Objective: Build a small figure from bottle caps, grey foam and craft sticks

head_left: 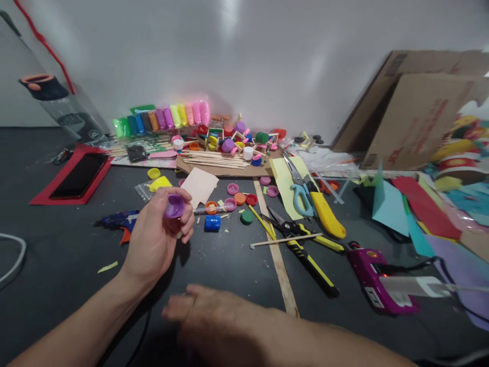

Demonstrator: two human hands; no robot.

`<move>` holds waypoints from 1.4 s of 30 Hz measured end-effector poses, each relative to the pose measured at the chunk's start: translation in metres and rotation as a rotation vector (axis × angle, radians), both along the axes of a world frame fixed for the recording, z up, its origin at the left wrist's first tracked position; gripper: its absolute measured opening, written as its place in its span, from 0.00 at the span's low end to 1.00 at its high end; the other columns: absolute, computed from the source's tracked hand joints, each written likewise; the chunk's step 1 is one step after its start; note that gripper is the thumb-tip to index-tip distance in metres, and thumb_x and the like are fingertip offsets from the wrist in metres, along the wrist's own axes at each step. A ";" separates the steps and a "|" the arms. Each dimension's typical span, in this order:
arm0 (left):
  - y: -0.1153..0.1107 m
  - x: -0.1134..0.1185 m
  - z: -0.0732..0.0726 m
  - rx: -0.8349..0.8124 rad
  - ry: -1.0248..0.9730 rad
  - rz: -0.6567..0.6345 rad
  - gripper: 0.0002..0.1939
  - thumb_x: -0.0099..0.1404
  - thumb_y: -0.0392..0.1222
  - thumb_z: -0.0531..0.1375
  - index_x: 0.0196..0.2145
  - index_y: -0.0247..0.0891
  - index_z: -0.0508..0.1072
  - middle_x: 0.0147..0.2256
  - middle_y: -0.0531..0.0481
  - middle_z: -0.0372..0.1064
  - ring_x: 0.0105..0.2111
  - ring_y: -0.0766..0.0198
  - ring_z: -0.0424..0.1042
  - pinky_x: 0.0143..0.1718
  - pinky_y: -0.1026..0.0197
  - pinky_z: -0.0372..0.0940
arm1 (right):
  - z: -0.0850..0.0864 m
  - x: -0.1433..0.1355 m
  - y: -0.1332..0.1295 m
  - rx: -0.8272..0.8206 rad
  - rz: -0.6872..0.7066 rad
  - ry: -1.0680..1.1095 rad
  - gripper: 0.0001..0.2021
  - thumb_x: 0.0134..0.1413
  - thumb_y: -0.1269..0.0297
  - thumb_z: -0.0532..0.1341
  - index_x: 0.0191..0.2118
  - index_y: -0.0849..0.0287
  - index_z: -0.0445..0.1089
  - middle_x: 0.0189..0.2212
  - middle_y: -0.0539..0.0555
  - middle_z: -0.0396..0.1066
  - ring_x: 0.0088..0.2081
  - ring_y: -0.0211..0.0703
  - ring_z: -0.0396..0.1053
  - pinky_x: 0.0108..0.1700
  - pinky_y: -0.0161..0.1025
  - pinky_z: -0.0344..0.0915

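Observation:
Between the thumb and fingers of my left hand is a purple bottle cap, its hollow side facing up toward me. My right hand is low in the view, blurred, palm down over the dark table; its fingers are smeared and whatever they may hold is hidden. A blue cap piece lies right of my left hand, near a green cap and an orange cap. Behind my left hand rests a pale paper square.
Pliers, light-blue-handled scissors and a yellow cutter lie right of centre. A blue glue gun is at left, a purple device at right. Clay packs and a bottle stand behind.

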State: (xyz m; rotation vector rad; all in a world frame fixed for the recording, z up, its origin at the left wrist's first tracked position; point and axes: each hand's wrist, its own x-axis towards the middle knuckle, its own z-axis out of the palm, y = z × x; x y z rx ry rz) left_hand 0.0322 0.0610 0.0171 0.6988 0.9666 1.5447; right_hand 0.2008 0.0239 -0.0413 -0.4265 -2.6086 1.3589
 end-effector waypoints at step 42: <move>0.008 -0.012 0.005 -0.052 -0.134 0.012 0.08 0.66 0.43 0.59 0.34 0.36 0.72 0.28 0.54 0.64 0.20 0.74 0.61 0.15 0.74 0.52 | 0.038 -0.003 0.073 0.669 -0.503 -0.422 0.09 0.63 0.67 0.62 0.47 0.64 0.70 0.46 0.64 0.68 0.49 0.58 0.67 0.49 0.50 0.67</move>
